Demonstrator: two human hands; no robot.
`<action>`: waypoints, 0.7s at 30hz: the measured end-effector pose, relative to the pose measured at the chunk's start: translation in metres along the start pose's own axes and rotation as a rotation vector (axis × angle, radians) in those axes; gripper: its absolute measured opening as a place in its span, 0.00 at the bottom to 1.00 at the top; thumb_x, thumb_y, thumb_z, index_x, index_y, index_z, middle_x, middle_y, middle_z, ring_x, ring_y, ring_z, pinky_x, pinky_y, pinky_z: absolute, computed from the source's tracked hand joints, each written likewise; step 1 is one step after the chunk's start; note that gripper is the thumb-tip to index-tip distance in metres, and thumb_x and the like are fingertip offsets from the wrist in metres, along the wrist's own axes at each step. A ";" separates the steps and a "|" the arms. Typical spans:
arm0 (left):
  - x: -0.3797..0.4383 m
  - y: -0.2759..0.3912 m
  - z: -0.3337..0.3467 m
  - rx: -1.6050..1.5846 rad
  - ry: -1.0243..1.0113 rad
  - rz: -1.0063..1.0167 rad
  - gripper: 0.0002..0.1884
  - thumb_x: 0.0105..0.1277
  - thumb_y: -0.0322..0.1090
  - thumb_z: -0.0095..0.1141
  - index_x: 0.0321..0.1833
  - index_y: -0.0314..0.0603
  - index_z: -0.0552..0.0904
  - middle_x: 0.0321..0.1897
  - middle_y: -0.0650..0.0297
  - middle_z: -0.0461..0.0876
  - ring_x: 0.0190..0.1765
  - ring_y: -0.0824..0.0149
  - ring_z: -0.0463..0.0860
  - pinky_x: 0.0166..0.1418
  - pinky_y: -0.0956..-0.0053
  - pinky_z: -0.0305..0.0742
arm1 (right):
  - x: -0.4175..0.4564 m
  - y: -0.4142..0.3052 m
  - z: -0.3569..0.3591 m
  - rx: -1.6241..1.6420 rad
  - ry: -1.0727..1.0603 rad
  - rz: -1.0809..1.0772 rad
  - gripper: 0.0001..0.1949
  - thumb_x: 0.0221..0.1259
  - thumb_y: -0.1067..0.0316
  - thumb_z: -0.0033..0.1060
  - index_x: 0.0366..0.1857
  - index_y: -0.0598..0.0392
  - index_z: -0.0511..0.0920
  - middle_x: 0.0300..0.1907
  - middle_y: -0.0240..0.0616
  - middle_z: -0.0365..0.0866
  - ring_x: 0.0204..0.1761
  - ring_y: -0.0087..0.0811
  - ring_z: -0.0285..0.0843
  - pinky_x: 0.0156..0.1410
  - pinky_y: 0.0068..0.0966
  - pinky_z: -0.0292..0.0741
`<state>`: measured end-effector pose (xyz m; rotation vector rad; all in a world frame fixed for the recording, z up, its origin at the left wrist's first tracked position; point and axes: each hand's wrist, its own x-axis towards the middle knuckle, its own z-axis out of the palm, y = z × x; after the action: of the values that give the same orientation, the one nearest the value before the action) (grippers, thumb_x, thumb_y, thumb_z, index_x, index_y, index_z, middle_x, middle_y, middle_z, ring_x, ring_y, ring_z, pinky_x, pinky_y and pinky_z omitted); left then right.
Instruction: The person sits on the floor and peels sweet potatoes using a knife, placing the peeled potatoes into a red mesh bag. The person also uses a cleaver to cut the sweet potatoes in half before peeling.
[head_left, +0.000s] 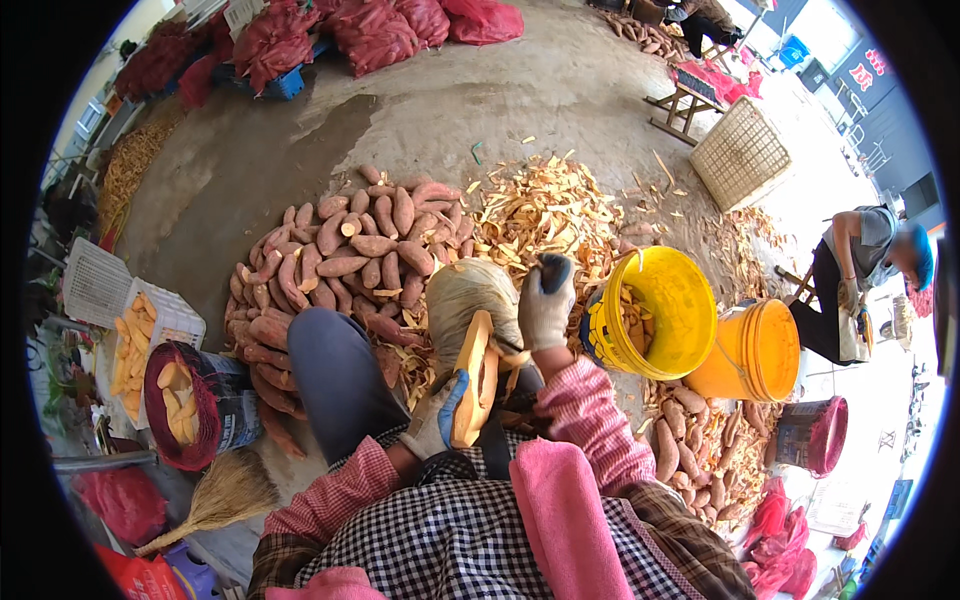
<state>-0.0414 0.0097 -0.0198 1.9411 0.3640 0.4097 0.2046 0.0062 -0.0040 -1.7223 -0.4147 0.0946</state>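
Observation:
My left hand, in a grey work glove with a blue coating, grips a long sweet potato. Its flesh shows pale orange, with reddish skin along one side. My right hand, gloved alike, is closed in a fist just above and to the right of it. A dark, thin blade juts from below that fist close to the sweet potato; its handle is hidden in the glove. A curl of peel hangs beside the blade. Behind the sweet potato bulges a soiled pale cover.
Unpeeled sweet potatoes are heaped ahead on the left, peelings ahead on the right. A yellow bucket and an orange bucket stand right. Peeled ones fill a net-lined bucket at left. A seated person is farther right.

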 end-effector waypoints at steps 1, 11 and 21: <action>-0.003 -0.005 0.000 0.006 0.017 -0.017 0.26 0.77 0.34 0.48 0.76 0.43 0.61 0.65 0.57 0.71 0.64 0.65 0.75 0.68 0.73 0.72 | 0.011 -0.002 0.005 -0.028 0.042 -0.114 0.09 0.63 0.73 0.56 0.46 0.57 0.74 0.34 0.40 0.81 0.34 0.29 0.79 0.42 0.30 0.77; 0.004 -0.012 0.004 -1.487 0.114 -0.628 0.22 0.78 0.42 0.47 0.69 0.40 0.68 0.63 0.58 0.74 0.63 0.63 0.76 0.69 0.67 0.73 | 0.004 0.003 0.022 -0.097 -0.111 -0.135 0.10 0.61 0.74 0.58 0.45 0.58 0.74 0.38 0.46 0.83 0.40 0.40 0.84 0.48 0.31 0.78; 0.036 0.036 -0.060 -1.572 -0.100 -0.455 0.35 0.73 0.51 0.51 0.77 0.39 0.59 0.73 0.50 0.64 0.67 0.51 0.74 0.65 0.60 0.76 | 0.023 -0.026 -0.031 0.144 -1.455 0.007 0.17 0.61 0.72 0.62 0.55 0.52 0.79 0.38 0.26 0.81 0.41 0.18 0.74 0.49 0.22 0.76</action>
<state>-0.0330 0.0606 0.0401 0.3197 0.2528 0.1609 0.2293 -0.0120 0.0314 -1.2448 -1.3904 1.3789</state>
